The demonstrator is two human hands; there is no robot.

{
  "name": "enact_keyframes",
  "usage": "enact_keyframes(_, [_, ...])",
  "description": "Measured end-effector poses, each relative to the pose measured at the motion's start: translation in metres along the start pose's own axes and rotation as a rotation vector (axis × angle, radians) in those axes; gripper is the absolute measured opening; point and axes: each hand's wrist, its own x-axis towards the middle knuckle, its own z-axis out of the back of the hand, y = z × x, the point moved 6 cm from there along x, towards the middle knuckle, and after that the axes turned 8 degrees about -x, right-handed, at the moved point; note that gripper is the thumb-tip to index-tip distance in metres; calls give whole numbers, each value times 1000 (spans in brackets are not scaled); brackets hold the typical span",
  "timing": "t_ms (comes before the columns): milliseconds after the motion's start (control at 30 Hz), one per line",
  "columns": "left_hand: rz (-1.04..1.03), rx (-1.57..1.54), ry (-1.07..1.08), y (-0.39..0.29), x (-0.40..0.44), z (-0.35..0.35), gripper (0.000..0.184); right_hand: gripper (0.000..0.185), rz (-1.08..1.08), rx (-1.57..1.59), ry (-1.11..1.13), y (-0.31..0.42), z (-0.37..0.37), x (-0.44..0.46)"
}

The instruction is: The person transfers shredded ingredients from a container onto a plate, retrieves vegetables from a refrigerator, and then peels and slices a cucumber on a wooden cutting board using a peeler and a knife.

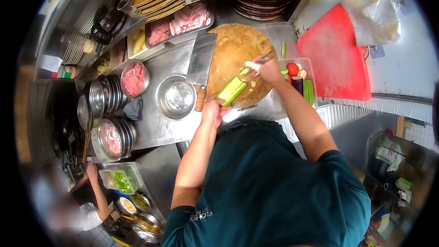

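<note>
My left hand (pixel 214 111) grips the near end of a halved cucumber (pixel 232 90), cut face up, at the near edge of the round wooden chopping board (pixel 238 41). My right hand (pixel 270 69) is closed around a slim metal utensil (pixel 270 56) above the board's right side; its kind is unclear. Pale, soft scraps (pixel 247 69) lie by the right hand, with small bits near the cucumber. A cleaver (pixel 201 59) rests along the board's left edge, its wooden handle close to my left hand.
Left of the board stands a metal bowl (pixel 177 97); bowls of raw meat (pixel 134 80) are beyond it. A clear tub of vegetables (pixel 305 64) and a red cutting board (pixel 336 59) are on the right. Stacked plates (pixel 261 5) stand behind. Another person's arm (pixel 97 187) is at lower left.
</note>
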Motion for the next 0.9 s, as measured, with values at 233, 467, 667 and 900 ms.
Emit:
enact_keyframes(233, [-56,51,19,0,-5,-8,40,16,26,-40,268,-6,-47,-21])
enact_keyframes(467, [-200,133,-14,-9,-8,-6,36,14,9,-101,84,-3,10,7])
enact_keyframes(667, [-486,347,-33,-5,-8,-6,41,17,-41,-57,194,-18,-44,-26])
enact_keyframes(900, [-677,578,-109,-21,-20,-13,35,18,-121,86,69,-19,-19,-25])
